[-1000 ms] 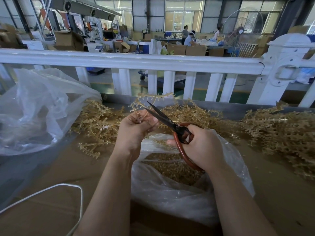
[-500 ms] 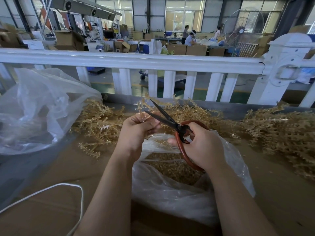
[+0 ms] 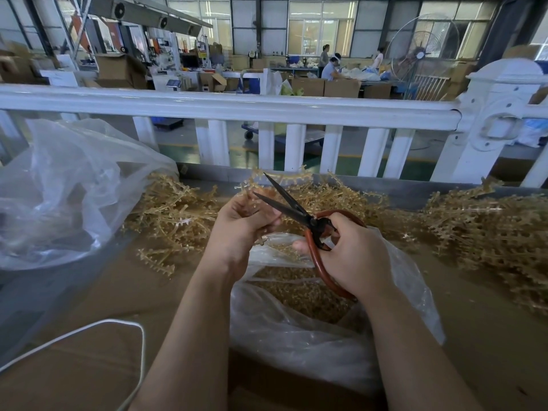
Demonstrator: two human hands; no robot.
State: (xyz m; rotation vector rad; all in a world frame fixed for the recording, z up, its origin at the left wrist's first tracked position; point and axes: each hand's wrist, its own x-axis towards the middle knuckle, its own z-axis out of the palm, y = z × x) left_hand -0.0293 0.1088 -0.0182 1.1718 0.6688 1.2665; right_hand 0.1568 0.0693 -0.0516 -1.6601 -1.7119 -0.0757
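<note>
- Tan plastic sprue (image 3: 255,183): pinched in the left hand (image 3: 240,229), sticking up out of the fist, above the far-left rim of the clear bag of cut pieces (image 3: 296,336).
- Scissors (image 3: 292,204): blades apart, long axis running up-left from the pivot, tips at the sprue.
- Right hand (image 3: 353,256): curled through the red loops, above the bag's mouth.
- Likely next: close the blades. The lower blade sits close to the left fingertips, so feed the stem deeper first.
- Uncut sprue piles (image 3: 169,212) lie beyond the bag.

I count one pair of scissors (image 3: 296,209), one held sprig (image 3: 248,185) and two hands: left hand (image 3: 240,229), right hand (image 3: 353,256). Two clear bags — left bag (image 3: 68,188), near bag (image 3: 311,345). Two loose heaps of sprigs — left heap (image 3: 178,215), right heap (image 3: 498,232). One white cord (image 3: 142,345).
</note>
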